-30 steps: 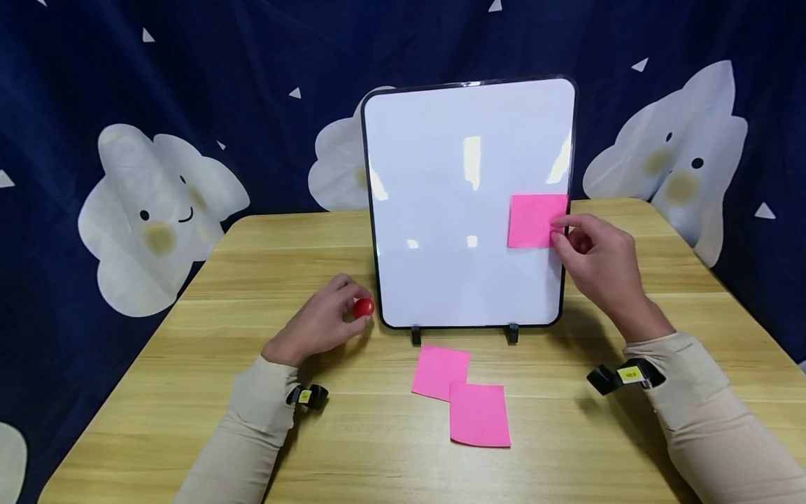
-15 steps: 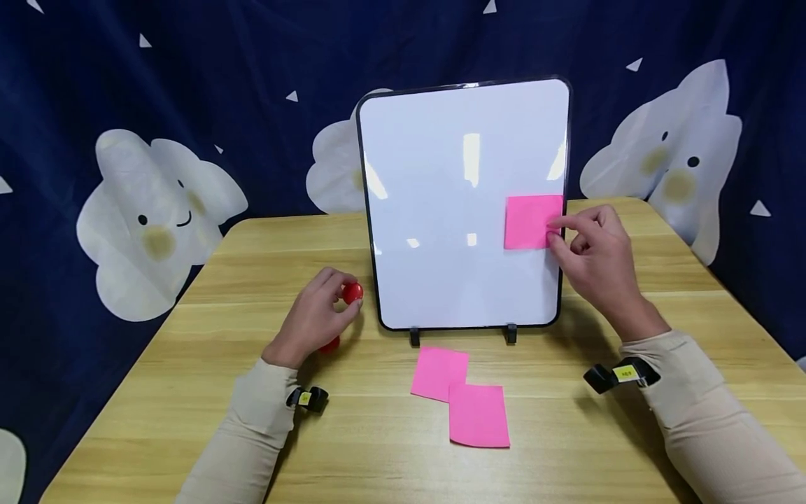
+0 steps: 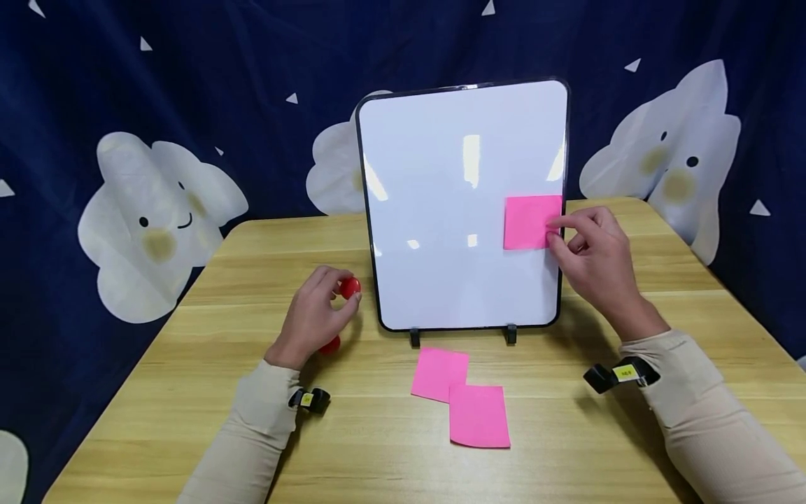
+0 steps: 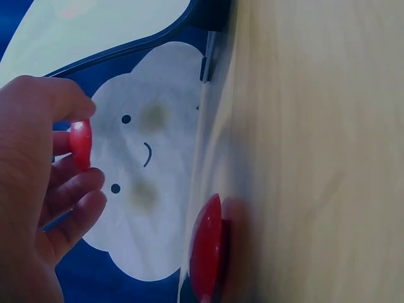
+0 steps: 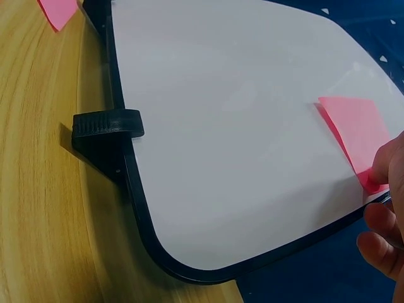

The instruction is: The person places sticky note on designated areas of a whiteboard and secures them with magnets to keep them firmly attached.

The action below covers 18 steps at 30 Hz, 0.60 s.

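Note:
My left hand (image 3: 308, 318) pinches a round red magnet (image 3: 350, 287) between thumb and fingers, just left of the whiteboard (image 3: 466, 280). In the left wrist view this magnet (image 4: 82, 145) is held edge-on, off the tabletop. A second red magnet (image 4: 207, 249) lies on the table below that hand; the head view shows only part of it. On the other side, my right hand (image 3: 595, 262) pinches the right edge of a pink sticky note (image 3: 525, 222) at the board's right side. The right wrist view shows the note's (image 5: 356, 129) near edge standing slightly off the board.
The whiteboard stands upright on small black feet (image 5: 107, 126). Two more pink sticky notes (image 3: 439, 371) lie partly overlapped on the wooden table (image 3: 378, 462) in front of it. Behind hangs a dark blue curtain (image 3: 264, 42) with cloud prints.
My left hand has risen and drawn slightly left with the red magnet, and the second magnet has come into sight under it. The right hand keeps its place at the note.

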### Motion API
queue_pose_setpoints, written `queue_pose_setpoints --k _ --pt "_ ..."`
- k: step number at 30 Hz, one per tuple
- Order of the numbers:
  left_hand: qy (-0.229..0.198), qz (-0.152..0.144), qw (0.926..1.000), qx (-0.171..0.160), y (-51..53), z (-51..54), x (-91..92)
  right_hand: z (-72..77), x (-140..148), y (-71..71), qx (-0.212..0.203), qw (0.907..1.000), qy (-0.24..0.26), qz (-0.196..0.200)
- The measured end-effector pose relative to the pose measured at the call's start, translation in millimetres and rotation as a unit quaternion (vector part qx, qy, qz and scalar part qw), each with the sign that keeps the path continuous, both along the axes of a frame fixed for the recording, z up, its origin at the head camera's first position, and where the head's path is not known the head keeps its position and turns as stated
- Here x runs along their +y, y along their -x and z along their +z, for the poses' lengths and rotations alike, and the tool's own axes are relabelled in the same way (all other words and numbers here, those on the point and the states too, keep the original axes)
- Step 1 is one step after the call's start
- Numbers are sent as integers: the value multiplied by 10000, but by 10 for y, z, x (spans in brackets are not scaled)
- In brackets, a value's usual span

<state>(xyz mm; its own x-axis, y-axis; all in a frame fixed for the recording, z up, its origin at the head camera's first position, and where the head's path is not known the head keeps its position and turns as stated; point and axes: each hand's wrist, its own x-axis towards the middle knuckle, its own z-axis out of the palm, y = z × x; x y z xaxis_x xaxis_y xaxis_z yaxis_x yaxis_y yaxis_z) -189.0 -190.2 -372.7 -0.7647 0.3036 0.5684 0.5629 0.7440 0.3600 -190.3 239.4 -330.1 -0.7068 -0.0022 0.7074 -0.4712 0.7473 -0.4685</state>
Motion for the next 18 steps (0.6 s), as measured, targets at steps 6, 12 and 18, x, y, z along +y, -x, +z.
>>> queue_pose_setpoints --k 6,12,18 --pt "-237 -122 9978 615 11 31 35 7 4 -7 59 10000 -2 32" --pt "-468 -216 9946 897 9 82 90 -2 15 0 78 9999 -2 102" --pt "-560 -292 9928 1020 -10 150 181 -25 25 14 67 9998 1 164"
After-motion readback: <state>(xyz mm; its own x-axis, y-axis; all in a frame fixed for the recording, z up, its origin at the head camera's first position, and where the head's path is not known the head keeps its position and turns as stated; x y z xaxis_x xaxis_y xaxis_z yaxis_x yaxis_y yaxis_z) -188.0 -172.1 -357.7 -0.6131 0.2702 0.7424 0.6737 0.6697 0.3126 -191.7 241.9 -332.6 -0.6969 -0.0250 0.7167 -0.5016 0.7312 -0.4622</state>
